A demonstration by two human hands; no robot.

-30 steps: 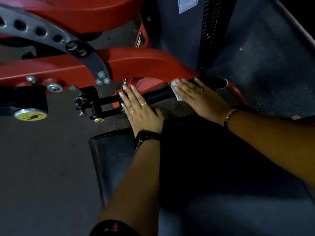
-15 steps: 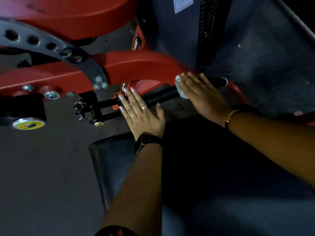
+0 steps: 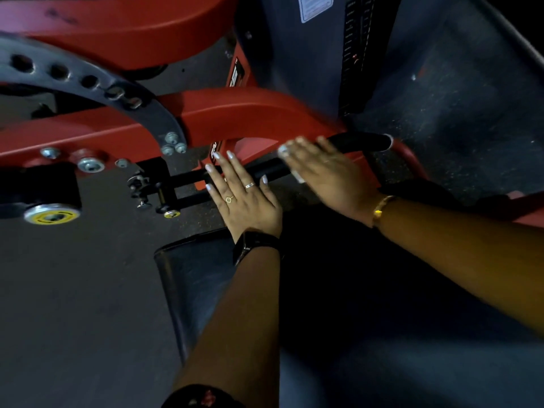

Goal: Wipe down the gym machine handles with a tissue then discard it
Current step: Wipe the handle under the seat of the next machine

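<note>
A black, matte, cylindrical machine handle [image 3: 362,142] runs out from a glossy red painted metal frame [image 3: 235,113], beside a curved grey steel plate [image 3: 88,81] drilled with round holes and bolted at its lower end. The right hand [image 3: 326,172], blurred, lies flat across the handle with its fingers straight and close together. It presses a crumpled white tissue [image 3: 298,175] against the bar, and only scraps of the tissue peek out at the palm's edge and near the fingertips. A smooth gold bangle [image 3: 381,209] circles that wrist. The left hand [image 3: 244,195] is also spread flat, fingers extended and gripping nothing. It rests on the thinner black rod end of the same handle and wears two slim rings, with a black wristwatch [image 3: 250,245] behind it. Below both forearms sits a dark padded vinyl seat [image 3: 200,275] with a faint sheen.
</note>
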